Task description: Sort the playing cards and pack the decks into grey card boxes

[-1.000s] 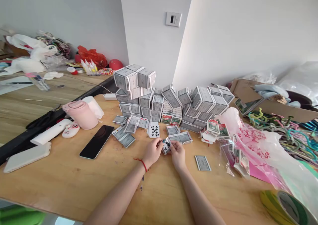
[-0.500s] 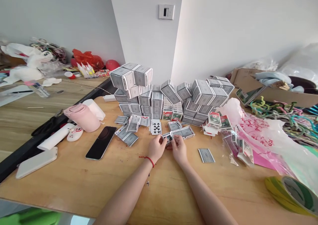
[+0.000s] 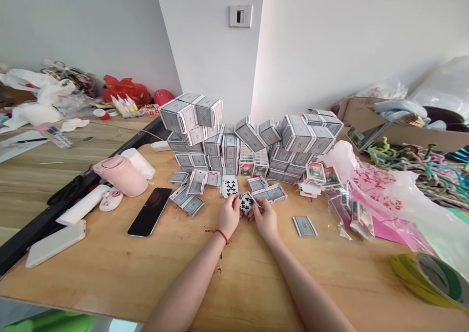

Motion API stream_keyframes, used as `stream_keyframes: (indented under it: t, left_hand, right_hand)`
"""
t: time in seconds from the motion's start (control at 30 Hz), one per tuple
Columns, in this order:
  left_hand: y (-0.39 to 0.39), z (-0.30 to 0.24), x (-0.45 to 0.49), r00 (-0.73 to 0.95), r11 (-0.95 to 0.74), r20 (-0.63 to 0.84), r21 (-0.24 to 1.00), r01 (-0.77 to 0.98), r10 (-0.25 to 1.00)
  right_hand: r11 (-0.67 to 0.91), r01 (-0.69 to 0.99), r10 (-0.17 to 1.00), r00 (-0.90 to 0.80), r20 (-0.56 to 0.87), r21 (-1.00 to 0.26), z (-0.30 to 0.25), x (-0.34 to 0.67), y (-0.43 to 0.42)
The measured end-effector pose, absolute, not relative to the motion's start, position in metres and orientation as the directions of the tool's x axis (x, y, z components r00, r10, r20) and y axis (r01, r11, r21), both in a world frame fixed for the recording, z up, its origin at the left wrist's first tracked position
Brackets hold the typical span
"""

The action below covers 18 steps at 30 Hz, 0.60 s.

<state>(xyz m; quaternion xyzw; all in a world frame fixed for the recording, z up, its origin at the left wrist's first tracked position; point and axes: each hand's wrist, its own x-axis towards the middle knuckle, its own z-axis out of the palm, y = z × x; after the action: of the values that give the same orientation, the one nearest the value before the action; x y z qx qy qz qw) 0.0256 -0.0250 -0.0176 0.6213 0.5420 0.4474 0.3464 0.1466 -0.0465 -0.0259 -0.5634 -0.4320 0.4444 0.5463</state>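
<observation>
Between my two hands a playing card [image 3: 246,203] with black clubs faces up toward me. My left hand [image 3: 229,215] pinches its left edge; a red string bracelet circles that wrist. The fingers of my right hand [image 3: 266,218] close on the card's right edge. Just beyond lie a face-up clubs card [image 3: 230,185] and some folded cards [image 3: 270,193] with grey patterned backs. More folded cards [image 3: 187,202] lie loosely to the left. A single card with bent edges [image 3: 305,226] rests face down to the right of my right hand.
Blocks built from folded cards [image 3: 230,146] stand along the back of the table [image 3: 249,283]. A black phone [image 3: 150,211], pink bottle [image 3: 122,173] and white power bank [image 3: 55,244] lie left. Card boxes [image 3: 315,172], a plastic bag [image 3: 377,185] and yellow tape [image 3: 427,278] are right.
The card between my hands has turned so that its clubs face shows more fully. My hands stay in nearly the same place, and the view has shifted slightly.
</observation>
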Motion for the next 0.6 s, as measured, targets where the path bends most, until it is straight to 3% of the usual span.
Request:
stream_keyframes:
  t: [0.13, 0.3, 0.43, 0.6]
  left_hand:
    - [-0.025, -0.017, 0.025, 0.023, -0.122, 0.12, 0.949, 0.29, 0.992]
    - [-0.024, -0.013, 0.024, 0.026, -0.158, 0.158, 0.933, 0.323, 0.987]
    - [-0.023, -0.011, 0.024, 0.031, -0.114, 0.11, 0.963, 0.244, 0.993]
    - [-0.025, -0.01, 0.024, 0.16, -0.061, 0.041, 0.991, 0.121, 0.986]
  right_hand:
    - [-0.016, -0.019, 0.968, 0.25, -0.02, -1.0, -0.026, 0.148, -0.046]
    - [-0.035, -0.095, 0.974, 0.221, -0.056, -0.995, -0.022, 0.151, -0.046]
    - [-0.022, -0.251, 0.99, 0.129, -0.056, -0.968, -0.016, 0.157, -0.047]
    - [-0.069, -0.384, 0.998, -0.025, -0.064, -0.921, -0.009, 0.159, -0.049]
